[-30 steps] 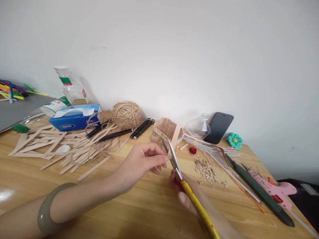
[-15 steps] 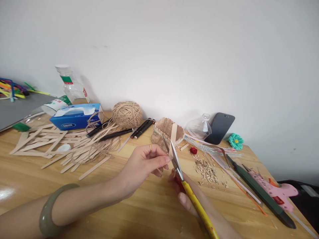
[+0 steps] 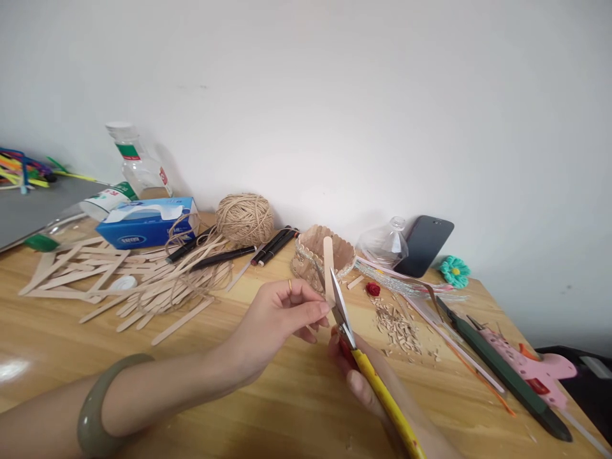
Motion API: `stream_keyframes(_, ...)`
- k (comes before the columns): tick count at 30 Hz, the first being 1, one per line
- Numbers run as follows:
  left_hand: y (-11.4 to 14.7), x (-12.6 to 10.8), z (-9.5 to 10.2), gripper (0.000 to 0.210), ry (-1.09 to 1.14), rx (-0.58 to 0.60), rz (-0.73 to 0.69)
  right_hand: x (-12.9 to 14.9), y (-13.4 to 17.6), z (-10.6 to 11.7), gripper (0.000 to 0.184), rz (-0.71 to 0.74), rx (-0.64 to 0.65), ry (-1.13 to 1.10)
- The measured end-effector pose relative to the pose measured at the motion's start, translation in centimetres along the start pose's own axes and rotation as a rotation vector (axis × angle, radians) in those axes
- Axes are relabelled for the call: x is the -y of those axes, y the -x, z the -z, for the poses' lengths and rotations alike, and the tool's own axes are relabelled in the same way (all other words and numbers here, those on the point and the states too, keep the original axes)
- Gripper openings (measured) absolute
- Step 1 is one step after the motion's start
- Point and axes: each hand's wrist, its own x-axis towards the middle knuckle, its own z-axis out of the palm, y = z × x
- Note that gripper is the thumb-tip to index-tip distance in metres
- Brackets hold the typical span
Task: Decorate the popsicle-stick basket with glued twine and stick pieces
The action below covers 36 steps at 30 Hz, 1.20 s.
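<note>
Between thumb and fingers, my left hand (image 3: 291,312) pinches the lower end of a wooden craft stick (image 3: 329,264), which stands nearly upright. My right hand (image 3: 356,370) grips yellow-handled scissors (image 3: 377,382). The parted scissor blades point up and away, one on each side of the stick, close to my left fingertips. Just behind them sits a small basket (image 3: 308,248) of craft sticks with a scalloped rim and a silvery trim. A red rose ornament (image 3: 373,289) and a heap of wood clippings (image 3: 399,325) lie to the right.
Loose craft sticks (image 3: 176,293), a twine ball (image 3: 245,218), markers (image 3: 272,245), a blue tissue box (image 3: 146,223) and a glass bottle (image 3: 138,162) fill the left. At right are a phone (image 3: 424,245), a teal flower (image 3: 455,272), a dark green tool (image 3: 511,376) and a pink glue gun (image 3: 530,366).
The held craft stick has turned from a slight rightward lean to nearly upright. The view has shifted slightly, and both hands keep their holds.
</note>
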Motion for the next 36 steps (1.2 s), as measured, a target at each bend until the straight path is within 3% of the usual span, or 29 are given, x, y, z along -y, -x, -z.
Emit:
stream_keyframes(17, -0.2, -0.2, 0.3, 0.014, 0.02, 0.037, -0.031, 0.2, -0.1, -0.2, 0.057, -0.012, -0.063, -0.106)
stream_keyframes(26, -0.6, -0.6, 0.8, 0.01, -0.063, 0.039, -0.035, -0.2, -0.9, 0.9, 0.051, 0.107, 0.077, -0.006)
stream_keyframes(33, -0.7, -1.4, 1.0, 0.01, -0.068, -0.04, -0.095, 0.7, -0.6, 0.9, 0.059, -0.008, 0.065, -0.055)
stream_keyframes(36, -0.7, -1.3, 0.9, 0.012, -0.029, -0.006, -0.077, 0.8, -0.6, 0.7, 0.061, -0.007, 0.047, -0.051)
